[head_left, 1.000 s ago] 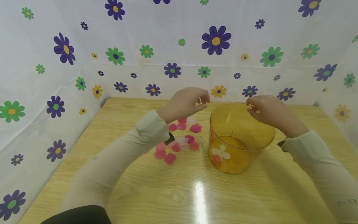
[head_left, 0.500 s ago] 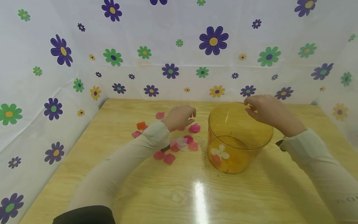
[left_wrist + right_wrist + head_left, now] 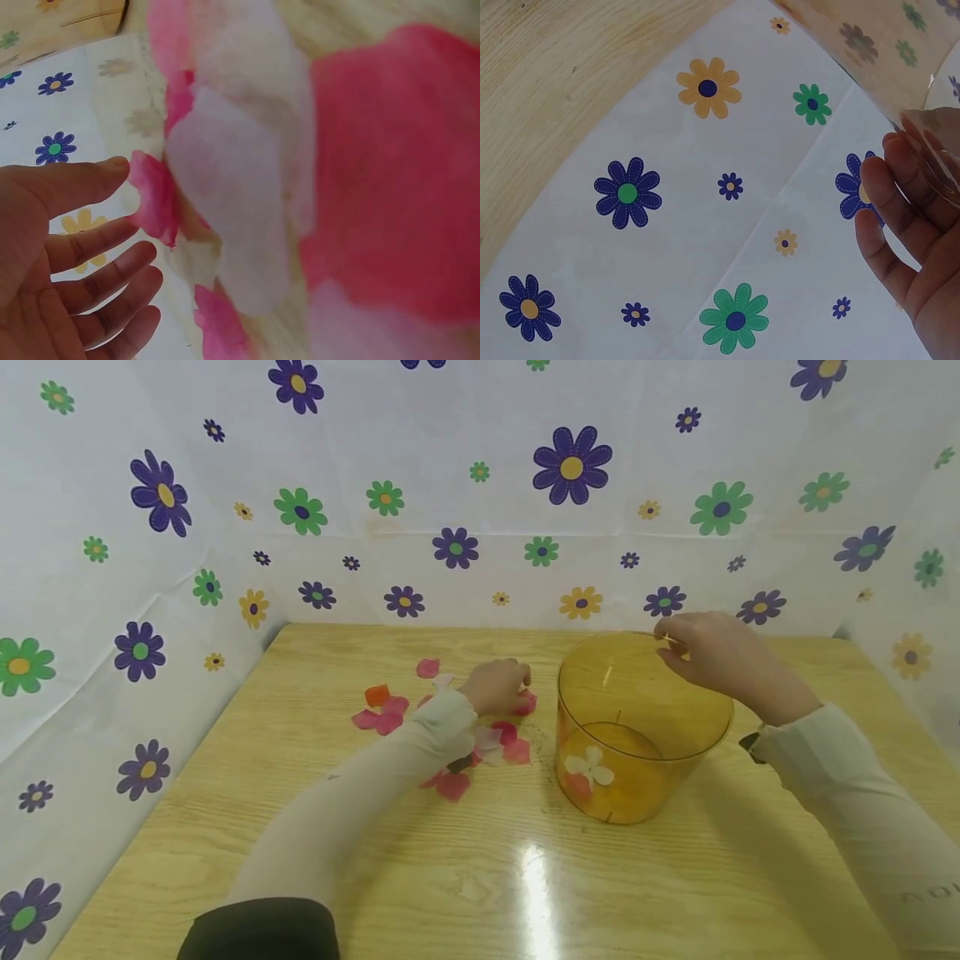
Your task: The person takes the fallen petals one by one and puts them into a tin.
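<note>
My left hand (image 3: 495,687) is down among the scattered petals. In the left wrist view its thumb and index fingertips are apart, right at the edge of a deep pink petal (image 3: 155,199); the other fingers are loosely extended. With fingers and thumb, my right hand (image 3: 712,652) grips the far right rim of a transparent amber bucket (image 3: 645,718), which stands upright. The right wrist view shows that rim between the fingers of the right hand (image 3: 922,240). Through the bucket's wall a white four-petalled shape (image 3: 592,768) and a coral petal (image 3: 579,787) show low down.
Pink, red and white petals lie left of the bucket, with a coral one (image 3: 517,751) nearest it. An orange petal (image 3: 377,695) lies farther left. Flower-printed white cloth (image 3: 360,460) walls the back and sides of the wooden table (image 3: 420,877).
My left hand has come down and left from beside the bucket's rim to the petals, then slightly right to the deep pink petal. The right hand has stayed on the rim.
</note>
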The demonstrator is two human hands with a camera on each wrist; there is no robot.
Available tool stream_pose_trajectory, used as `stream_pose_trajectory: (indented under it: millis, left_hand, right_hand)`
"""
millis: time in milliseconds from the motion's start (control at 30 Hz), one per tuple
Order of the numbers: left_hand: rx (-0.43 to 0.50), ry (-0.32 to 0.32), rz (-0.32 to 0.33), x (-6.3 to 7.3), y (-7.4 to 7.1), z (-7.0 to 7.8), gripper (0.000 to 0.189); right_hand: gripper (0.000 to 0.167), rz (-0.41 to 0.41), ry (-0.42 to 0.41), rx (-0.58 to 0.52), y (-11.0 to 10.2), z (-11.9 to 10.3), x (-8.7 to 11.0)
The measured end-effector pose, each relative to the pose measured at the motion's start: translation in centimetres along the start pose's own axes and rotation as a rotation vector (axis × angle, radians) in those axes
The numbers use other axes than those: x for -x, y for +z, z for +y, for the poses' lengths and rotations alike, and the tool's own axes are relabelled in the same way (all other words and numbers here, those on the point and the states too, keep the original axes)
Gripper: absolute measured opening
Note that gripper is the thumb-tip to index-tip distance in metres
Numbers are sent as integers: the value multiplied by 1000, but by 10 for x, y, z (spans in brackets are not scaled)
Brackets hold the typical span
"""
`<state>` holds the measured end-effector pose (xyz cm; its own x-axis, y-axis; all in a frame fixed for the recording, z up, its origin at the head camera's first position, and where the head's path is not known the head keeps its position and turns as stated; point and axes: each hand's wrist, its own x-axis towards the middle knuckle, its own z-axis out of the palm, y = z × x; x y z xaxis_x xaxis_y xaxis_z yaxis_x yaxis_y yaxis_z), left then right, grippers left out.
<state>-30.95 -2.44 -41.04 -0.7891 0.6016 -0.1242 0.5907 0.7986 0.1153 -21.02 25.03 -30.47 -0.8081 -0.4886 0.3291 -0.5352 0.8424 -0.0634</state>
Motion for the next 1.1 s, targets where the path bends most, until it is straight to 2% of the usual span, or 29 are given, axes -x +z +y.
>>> stream_pose_trajectory:
  millis: [267,600,733,867,1100]
  left_hand:
    - [-8,7,25,-3,7,-1,24]
    - [71,21,45,-3,8,-3,13]
    - [82,-13,19,-1,5,-2,11]
    - [75,-48,-19,1,2,0,18]
    - [43,-33,-39,2,3,0,22]
  right_hand:
    - [13,8,-5,4,1,0,0]
    - [13,17,-11,6,1,0,0]
    - [13,15,-3,2,1,-1,1]
    - [13,21,-12,3,2,0,1]
    - [13,26,-13,8,2,1,0]
